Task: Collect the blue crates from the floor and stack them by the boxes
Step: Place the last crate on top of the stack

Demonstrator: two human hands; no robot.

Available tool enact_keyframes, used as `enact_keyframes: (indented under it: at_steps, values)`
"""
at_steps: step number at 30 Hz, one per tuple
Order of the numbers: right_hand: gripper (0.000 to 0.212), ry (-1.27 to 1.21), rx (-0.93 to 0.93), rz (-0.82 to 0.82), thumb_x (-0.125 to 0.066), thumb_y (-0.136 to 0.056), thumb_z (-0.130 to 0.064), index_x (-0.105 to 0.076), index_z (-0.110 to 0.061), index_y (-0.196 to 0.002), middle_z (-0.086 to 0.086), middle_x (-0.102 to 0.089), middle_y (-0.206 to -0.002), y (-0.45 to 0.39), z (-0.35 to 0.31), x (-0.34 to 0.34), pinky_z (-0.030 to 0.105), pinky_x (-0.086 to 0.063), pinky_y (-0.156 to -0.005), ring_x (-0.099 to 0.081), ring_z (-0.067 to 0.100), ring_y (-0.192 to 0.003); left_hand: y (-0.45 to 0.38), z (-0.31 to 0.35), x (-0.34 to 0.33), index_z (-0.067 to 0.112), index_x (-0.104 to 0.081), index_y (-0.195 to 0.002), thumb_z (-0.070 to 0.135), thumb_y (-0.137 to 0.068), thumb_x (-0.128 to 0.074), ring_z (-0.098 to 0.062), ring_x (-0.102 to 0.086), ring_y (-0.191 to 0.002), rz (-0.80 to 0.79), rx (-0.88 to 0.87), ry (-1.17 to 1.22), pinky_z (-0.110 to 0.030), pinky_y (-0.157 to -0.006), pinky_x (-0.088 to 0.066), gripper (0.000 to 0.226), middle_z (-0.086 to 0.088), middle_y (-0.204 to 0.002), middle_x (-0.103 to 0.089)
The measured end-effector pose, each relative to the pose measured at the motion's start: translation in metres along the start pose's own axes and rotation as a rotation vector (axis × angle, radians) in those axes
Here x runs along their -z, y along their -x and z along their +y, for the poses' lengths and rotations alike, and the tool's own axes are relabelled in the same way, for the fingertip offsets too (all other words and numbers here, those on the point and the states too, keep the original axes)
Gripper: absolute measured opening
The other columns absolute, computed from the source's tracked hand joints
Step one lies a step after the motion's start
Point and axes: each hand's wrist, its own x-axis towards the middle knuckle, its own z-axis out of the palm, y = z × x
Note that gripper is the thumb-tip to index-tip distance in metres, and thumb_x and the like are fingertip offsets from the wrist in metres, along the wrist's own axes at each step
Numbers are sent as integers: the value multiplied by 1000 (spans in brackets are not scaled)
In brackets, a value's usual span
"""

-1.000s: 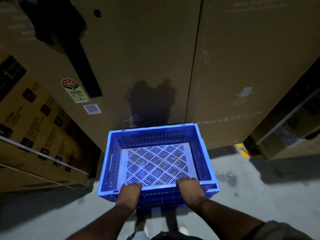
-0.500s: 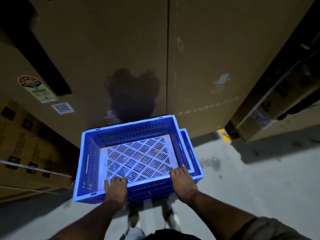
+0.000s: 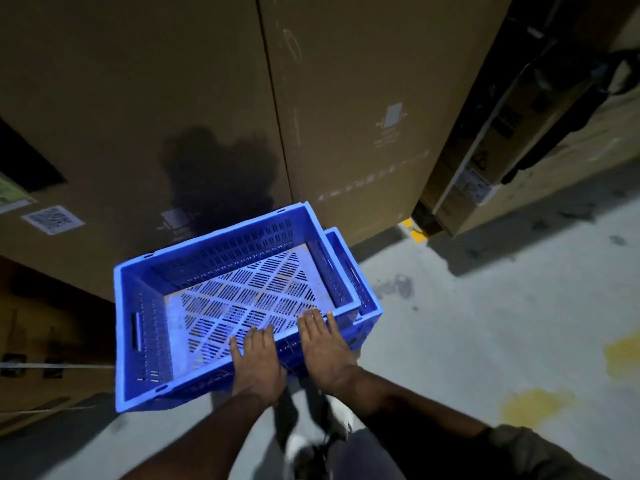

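A blue top crate [image 3: 221,306] is seen skewed on a lower crate [image 3: 356,289], of which only the right-hand wall and corner show past the top crate's right side. Both stand just in front of the tall cardboard boxes [image 3: 173,98], the far wall of the top crate lying close to the box faces; whether it touches them cannot be told. The concrete floor [image 3: 485,323] is seen to the right of the crates.

The left hand [image 3: 258,363] is laid over the near rim of the top crate, right of the rim's middle, with fingers straight and reaching onto the slotted base. The right hand [image 3: 325,348] is laid flat beside it, nearer the top crate's right corner, fingers likewise straight. Neither hand is curled round anything; the two are held slightly apart.

The crate is judged to be light and stiff: it is empty, and its walls and base are perforated moulded plastic. The smooth rim may be slippery under flat palms. It is unlikely to be fragile. A slot handle is seen in the left wall of the top crate; a firmer hold would probably be had there and at the matching wall opposite, or by the rim being gripped at both short ends. Squaring onto the lower crate is judged to remain to be done.
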Motion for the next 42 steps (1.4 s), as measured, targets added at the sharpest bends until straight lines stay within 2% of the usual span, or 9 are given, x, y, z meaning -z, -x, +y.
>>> enact_keyframes:
  at_steps: [3,7,14,16,20,27,32,36,42]
  values:
    - [78,12,9,-5,8,-78,-21,-6,2,-151,20,-12,-159,3,1,5,54,-2,-119,-5,36,-148,-5,-8,1,12,-51,-133,45,-56,-76,-28,-52,-120,45,-13,0,-56,-110,-26,88,-10,-123,-58]
    - [64,-37,18,37,-20,-92,-18,-5,1,-152,20,-13,-159,7,7,0,53,-1,-119,-5,35,-149,-7,-5,8,18,-36,-140,49,-72,-63,-25,-40,-127,-14,-8,-37,-45,-112,-24,79,-4,-133,-45]
    - [65,-108,111,124,-38,-94,-18,-11,-2,-152,19,-24,-155,11,37,-3,51,-4,-120,-13,33,-147,-15,13,4,15,-52,-123,42,-59,-72,-29,-52,-106,0,92,-73,-44,-95,-37,72,-5,-113,-54]
    - [64,-108,120,162,-35,-93,-17,-14,-2,-152,19,-27,-154,11,57,-8,51,-7,-120,-16,33,-146,-21,33,4,14,-55,-117,41,-55,-75,-29,-53,-101,54,101,-78,-44,-91,-40,70,-5,-107,-55]
    - [66,-110,102,236,-20,-82,-16,-39,-4,-144,17,-50,-141,14,117,-27,50,-28,-115,-38,33,-139,-39,92,15,17,-47,-118,42,-63,-68,-28,-48,-106,70,85,-16,-43,-95,-37,64,-5,-114,-51]
    - [79,-77,191,168,-48,-88,-25,-8,-2,-152,18,-18,-158,13,138,-16,52,3,-120,-6,33,-149,-46,89,22,22,-38,-137,43,-66,-71,-25,-44,-123,15,38,56,-40,-106,-31,81,-3,-130,-48]
    - [96,-43,184,186,-60,-82,-42,-9,-2,-153,17,-12,-160,15,141,-27,53,0,-119,-1,31,-150,-21,62,13,13,-7,-155,45,-77,-67,-21,-10,-150,11,228,140,-47,-122,0,103,-6,-161,-18]
    - [97,-5,166,184,-57,-81,-38,-5,0,-153,19,-2,-161,14,135,-29,56,1,-117,5,34,-149,24,33,-8,7,-10,-154,39,-70,-72,-26,-7,-151,150,280,90,-55,-121,-7,110,-10,-162,-15]
    - [105,87,131,158,-62,-71,-37,-8,2,-152,23,-5,-159,11,126,-22,59,1,-117,4,38,-148,24,27,-5,4,4,-154,44,-74,-67,-27,10,-151,67,247,97,-54,-121,2,114,-11,-163,7]
